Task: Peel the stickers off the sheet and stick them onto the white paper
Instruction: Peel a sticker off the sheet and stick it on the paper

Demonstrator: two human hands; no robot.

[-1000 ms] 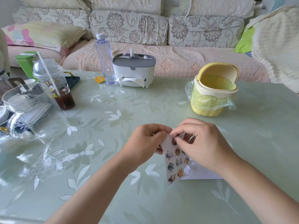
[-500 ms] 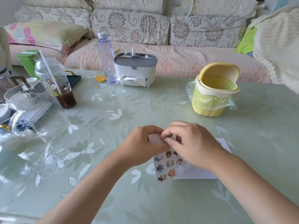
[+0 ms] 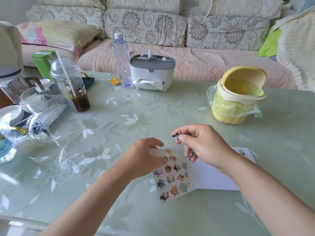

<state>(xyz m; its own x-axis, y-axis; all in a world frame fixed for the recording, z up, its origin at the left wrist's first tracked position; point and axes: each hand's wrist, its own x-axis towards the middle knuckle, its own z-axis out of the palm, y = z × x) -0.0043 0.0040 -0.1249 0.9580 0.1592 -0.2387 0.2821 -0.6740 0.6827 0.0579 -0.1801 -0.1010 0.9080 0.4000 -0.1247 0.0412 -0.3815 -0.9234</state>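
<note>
The sticker sheet (image 3: 172,178), a small glossy sheet printed with rows of cartoon animals, lay tilted on the pale green leaf-patterned table (image 3: 153,106), nearer to me than the small yellow plastic bin (image 3: 233,106) and off to its left. My left hand (image 3: 144,159) gripped the sheet's top edge, fingers curled over it and thumb underneath, so that end was lifted and bent while the lower end rested on the table.

My right hand (image 3: 202,143) was raised between the sheet and the bin, well short of the bin itself. It pinched one tiny dark-and-purple peeled sticker (image 3: 176,136) between thumb and forefinger, with the other fingers loosely curled below. The sticker was clear of the sheet and touched nothing but my fingertips.

The flat rectangular white paper (image 3: 214,178) lay on the table straight in front of the bin, on my side of it, partly under my right wrist. The sheet's right corner overlapped its left edge. One small yellow-and-blue figure (image 3: 242,152) was stuck near the paper's corner closest to the bin.

Left of the bin, towards the back, stood a white-and-grey plastic tissue box (image 3: 151,72), then a clear plastic water bottle (image 3: 122,60) just beside it, and further left a clear domed-lid cup (image 3: 71,82) with a straw and dark drink.
</note>
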